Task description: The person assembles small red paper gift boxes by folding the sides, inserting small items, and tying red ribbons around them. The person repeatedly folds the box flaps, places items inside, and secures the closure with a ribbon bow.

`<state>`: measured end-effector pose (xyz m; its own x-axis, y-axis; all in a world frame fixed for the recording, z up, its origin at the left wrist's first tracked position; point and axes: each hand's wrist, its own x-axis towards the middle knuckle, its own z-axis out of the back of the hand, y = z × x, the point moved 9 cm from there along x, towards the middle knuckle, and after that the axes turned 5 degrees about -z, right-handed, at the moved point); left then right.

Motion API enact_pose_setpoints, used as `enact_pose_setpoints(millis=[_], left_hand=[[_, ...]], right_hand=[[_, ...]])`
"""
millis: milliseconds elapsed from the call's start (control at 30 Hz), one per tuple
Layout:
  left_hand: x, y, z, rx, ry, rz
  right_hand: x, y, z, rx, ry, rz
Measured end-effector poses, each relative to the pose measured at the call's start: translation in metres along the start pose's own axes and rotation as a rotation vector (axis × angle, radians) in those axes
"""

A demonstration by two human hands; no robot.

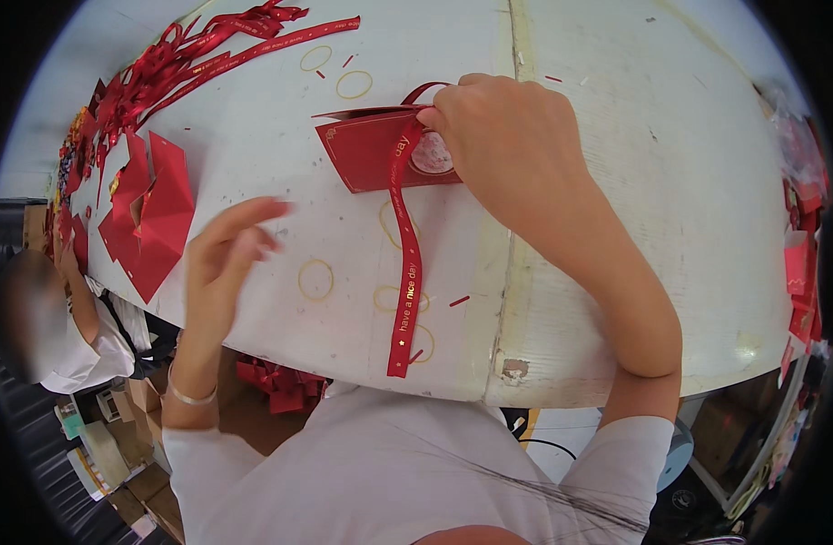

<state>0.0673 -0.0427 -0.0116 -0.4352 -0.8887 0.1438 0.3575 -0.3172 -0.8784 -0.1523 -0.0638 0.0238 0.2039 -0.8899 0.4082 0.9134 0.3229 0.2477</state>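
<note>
Card: red folded card flat on the white surface, under the right hand's fingertips.
Ribbon: red ribbon with gold print, looped at the card's top edge, running from the right hand down toward the person.
Right hand: closed, pinching ribbon against card.
Left hand: raised, fingers spread, empty, blurred.
Rubber bands: a yellow rubber band lies between the hands.
Stack: red folded cards just beyond the left hand.
</note>
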Motion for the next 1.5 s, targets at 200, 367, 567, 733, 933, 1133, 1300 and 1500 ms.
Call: enact_pose_setpoints(millis=[200, 367, 567, 733, 933, 1133, 1300, 1500], left_hand=[[0.047, 0.006, -0.089, -0.431, 0.247, 0.403], [0.043, 0.019, -0.122, -0.918, 0.476, 0.584], [0.061, -0.001, -0.099, -0.697, 0.245, 0.167], [0.082, -0.063, -0.074, 0.098, -0.054, -0.632], [0.093, -0.056, -0.071, -0.076, -0.065, -0.576], [0.1, -0.048, -0.067, -0.03, -0.144, -0.463], [0.102, -0.051, -0.067, -0.111, -0.104, -0.568], [0.102, -0.059, -0.063, 0.127, -0.024, -0.712]], right_hand=[[0.003, 0.0, 0.004, 0.012, 0.023, -0.022], [-0.001, 0.001, 0.008, 0.065, -0.019, 0.004], [-0.003, 0.003, 0.009, 0.037, -0.04, -0.021], [-0.002, -0.002, 0.005, 0.016, -0.033, -0.012], [-0.001, -0.006, 0.003, 0.034, -0.019, -0.017], [-0.001, -0.012, -0.002, 0.035, -0.035, -0.027], [0.001, -0.014, -0.004, 0.031, -0.01, -0.039], [0.001, -0.01, -0.001, 0.052, 0.011, -0.042]])
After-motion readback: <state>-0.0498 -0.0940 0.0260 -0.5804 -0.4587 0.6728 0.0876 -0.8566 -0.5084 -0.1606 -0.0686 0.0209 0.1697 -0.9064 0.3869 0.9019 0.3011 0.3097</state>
